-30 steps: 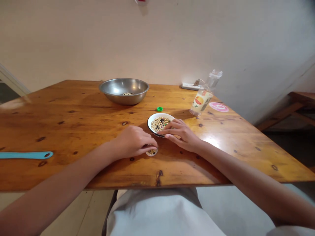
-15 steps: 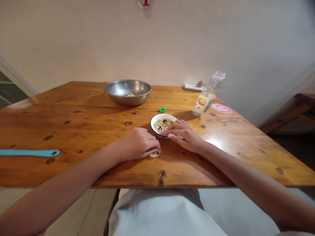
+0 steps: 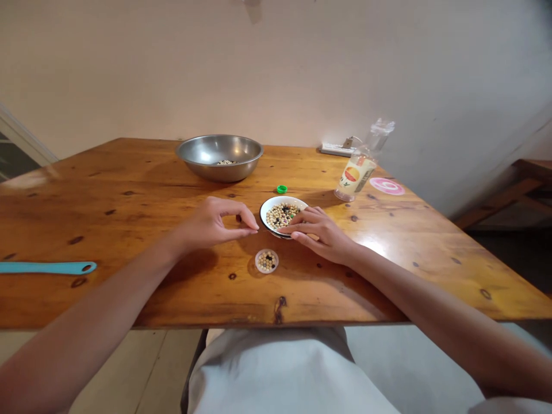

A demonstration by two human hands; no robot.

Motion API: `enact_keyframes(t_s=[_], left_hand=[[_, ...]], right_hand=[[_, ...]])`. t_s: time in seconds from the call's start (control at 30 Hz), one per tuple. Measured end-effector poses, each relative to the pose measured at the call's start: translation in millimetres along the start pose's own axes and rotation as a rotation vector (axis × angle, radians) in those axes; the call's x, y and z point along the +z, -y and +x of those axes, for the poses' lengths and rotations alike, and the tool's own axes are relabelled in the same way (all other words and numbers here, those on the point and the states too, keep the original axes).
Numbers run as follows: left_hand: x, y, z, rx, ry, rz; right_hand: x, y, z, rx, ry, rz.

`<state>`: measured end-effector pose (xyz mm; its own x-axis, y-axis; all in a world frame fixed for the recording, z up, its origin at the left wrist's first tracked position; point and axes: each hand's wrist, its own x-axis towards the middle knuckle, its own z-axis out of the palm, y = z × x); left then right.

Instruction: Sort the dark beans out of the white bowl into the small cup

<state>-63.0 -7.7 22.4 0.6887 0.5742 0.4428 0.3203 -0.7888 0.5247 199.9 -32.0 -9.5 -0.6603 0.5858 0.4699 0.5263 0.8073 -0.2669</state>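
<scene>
A white bowl [image 3: 270, 205] with a dark rim holds pale round beans [image 3: 280, 214] mixed with dark ones and a few coloured bits. Over its right side lies my right hand [image 3: 323, 233], fingers across the rim and thumb at the near side, gripping the bowl. My left hand [image 3: 215, 221] is just left of the bowl, thumb and forefinger tips pinched together; anything between them is too small to make out. Nearer the table edge stands a small round container [image 3: 257, 265], filled with pale and dark beans, with neither hand touching it.
Behind are a large steel bowl [image 3: 202, 167] with some beans inside and a green bottle cap [image 3: 282, 189]. A clear labelled bottle [image 3: 356, 172], a pink round sticker [image 3: 387, 186] and a power strip [image 3: 336, 150] are at right. A blue handle [image 3: 47, 267] lies left.
My left hand has left the small container and moved up and left, beside the white bowl, so the container is uncovered. My right hand stays at the bowl. The view has shifted slightly.
</scene>
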Motion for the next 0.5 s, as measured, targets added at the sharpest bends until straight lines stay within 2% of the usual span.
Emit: enact_keyframes(t_s=[0.23,0.5], left_hand=[[5.4,4.5,0.6,-0.096,0.015,-0.131],[9.7,4.3,1.2,-0.131,0.017,-0.119]], right_hand=[[0.1,0.1,-0.3,0.006,0.003,0.009],[0.3,0.8,-0.3,0.000,0.001,0.007]])
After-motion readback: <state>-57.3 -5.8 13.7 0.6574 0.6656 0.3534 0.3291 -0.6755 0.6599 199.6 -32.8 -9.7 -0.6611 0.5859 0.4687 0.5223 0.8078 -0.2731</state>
